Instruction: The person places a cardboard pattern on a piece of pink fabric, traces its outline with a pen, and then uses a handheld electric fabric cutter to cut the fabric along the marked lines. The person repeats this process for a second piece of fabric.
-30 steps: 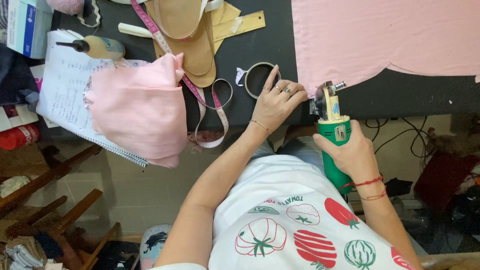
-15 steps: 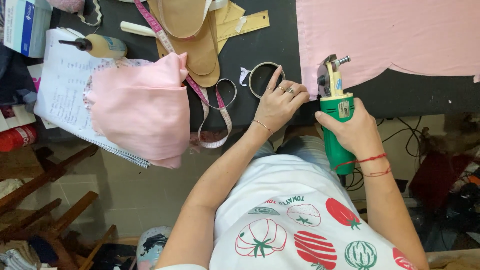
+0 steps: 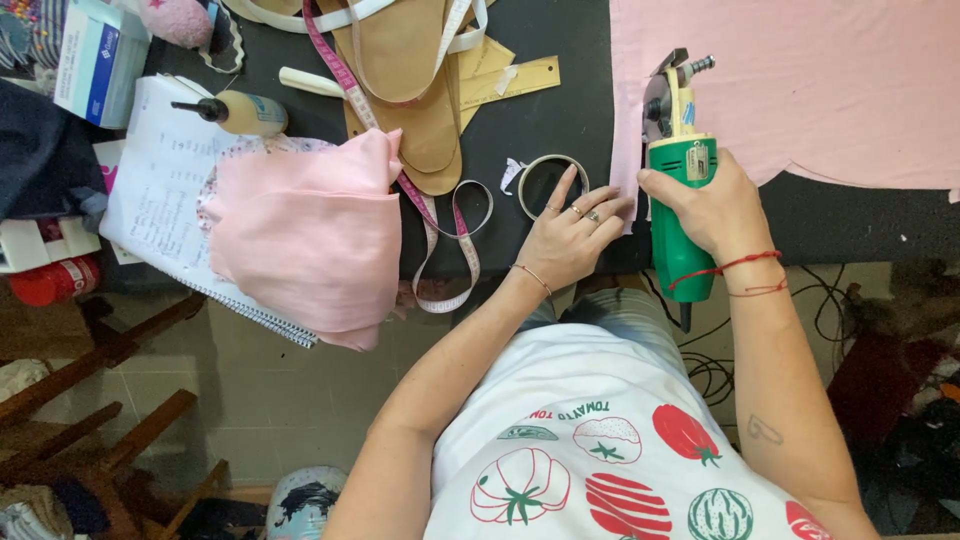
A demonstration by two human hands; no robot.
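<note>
Gripping the green electric cutter (image 3: 678, 180), the right hand (image 3: 712, 205) is closed round its body at the table's (image 3: 560, 110) near edge; the blade end sits on the pink cloth's (image 3: 800, 80) left border. Left hand (image 3: 570, 235) open, fingers flat on the dark table, fingertips touching that cloth edge and a tape ring (image 3: 552, 180). Further left: measuring tape (image 3: 440, 225), folded pink fabric (image 3: 310, 235), notebook (image 3: 165, 200), glue bottle (image 3: 240, 112).

At centre frame the right hand (image 3: 712, 205) grips a green electric rotary cutter (image 3: 678, 185), its blade at the lower left edge of the pink fabric (image 3: 800, 80) on the black table (image 3: 560, 110). The left hand (image 3: 572, 235) rests flat beside a tape roll (image 3: 548, 185), fingertips touching the fabric edge
</note>
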